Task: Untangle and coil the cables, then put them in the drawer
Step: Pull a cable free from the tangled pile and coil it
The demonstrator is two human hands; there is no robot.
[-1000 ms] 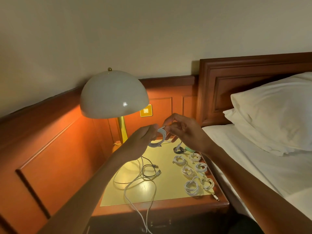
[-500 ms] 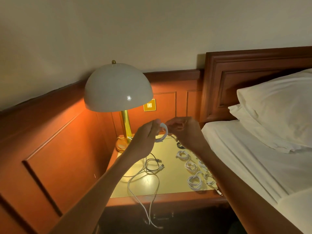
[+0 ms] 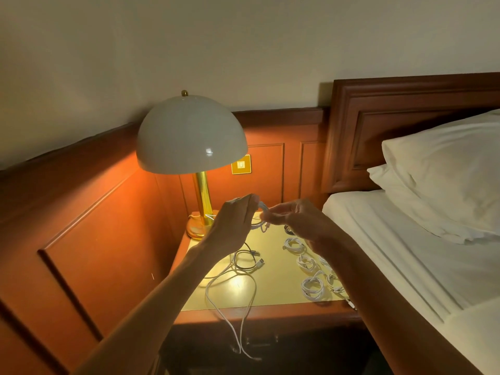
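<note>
- Wall panel (image 3: 94, 239): left of the lamp (image 3: 192, 136), tight against the surface (image 3: 276, 282); no room to move that side.
- Lamp: back left corner; the shade overhangs the working space.
- Left hand (image 3: 232, 228): raised just in front of the lamp stem, fingers (image 3: 250, 204) curled round a small white coil (image 3: 262, 212).
- Loose cables (image 3: 232, 282): white and black, tangled in front of the lamp; one white loop hangs over the front edge.
- Right hand (image 3: 303, 223): right of the lamp, fingertips pinching the same coil.
- Step, as judged: one cable nearly wound. Next calls for securing its end, then setting it down clear of the tangle.
- Finished coils (image 3: 312, 286): front right of the lamp, rowed along the right edge.
- Drawer: below, in shadow; cannot tell if open.
- Bed (image 3: 405, 253): far right of the lamp, just beside the surface.
</note>
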